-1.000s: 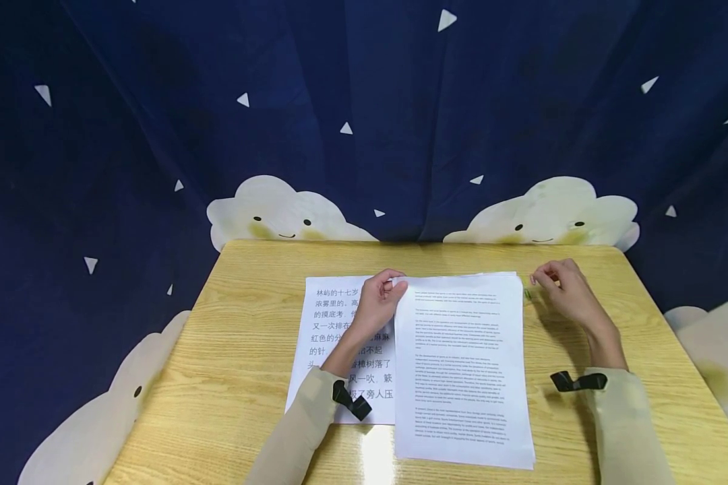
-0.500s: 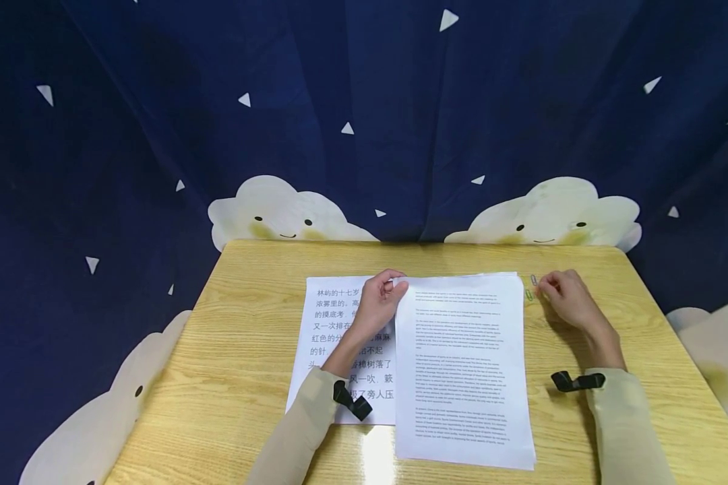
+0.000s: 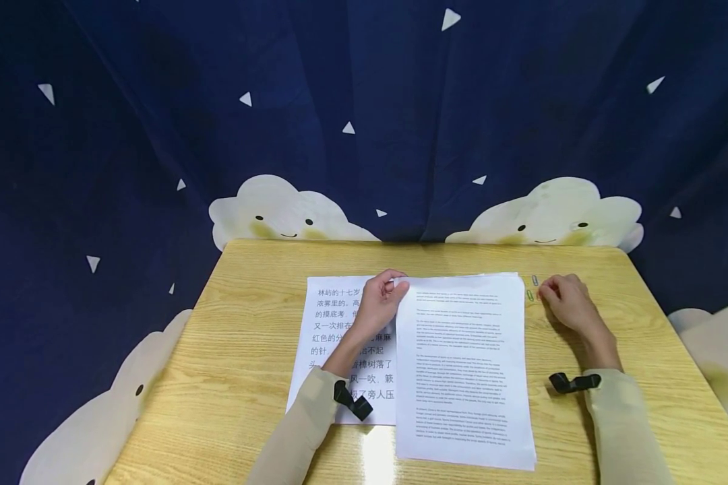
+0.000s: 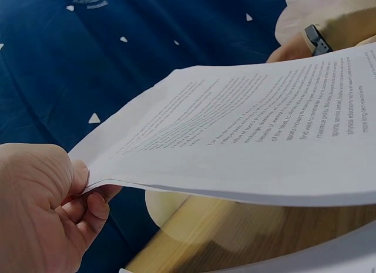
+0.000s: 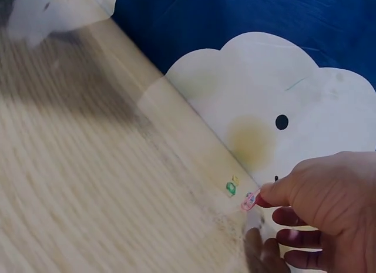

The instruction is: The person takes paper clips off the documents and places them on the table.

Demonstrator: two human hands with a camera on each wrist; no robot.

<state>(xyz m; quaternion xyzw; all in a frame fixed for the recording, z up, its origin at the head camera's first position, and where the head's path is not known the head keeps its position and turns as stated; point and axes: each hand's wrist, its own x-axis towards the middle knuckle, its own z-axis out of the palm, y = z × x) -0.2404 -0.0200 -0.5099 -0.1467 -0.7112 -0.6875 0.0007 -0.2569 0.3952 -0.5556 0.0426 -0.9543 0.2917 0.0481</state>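
In the head view my left hand [image 3: 381,300] pinches the top-left corner of a stack of printed sheets [image 3: 461,370]. The left wrist view shows that corner between thumb and fingers, with the stack [image 4: 235,126] raised off the table there. At the stack's upper right, my right hand [image 3: 567,300] pinches a small pink paper clip [image 5: 249,201], clearest in the right wrist view. Beside its fingertips lie a green paper clip [image 3: 530,295], a bluish paper clip [image 3: 535,280] and a yellow paper clip [image 5: 235,179].
A sheet with large Chinese text [image 3: 334,337] lies on the wooden table [image 3: 230,350], left of the stack and partly under my left forearm. Behind the table's far edge hangs a dark blue curtain [image 3: 388,121] with cloud figures.
My right hand has drawn slightly down and right from the bluish clip, which now shows apart from the fingers. The left hand and the stack have stayed put.
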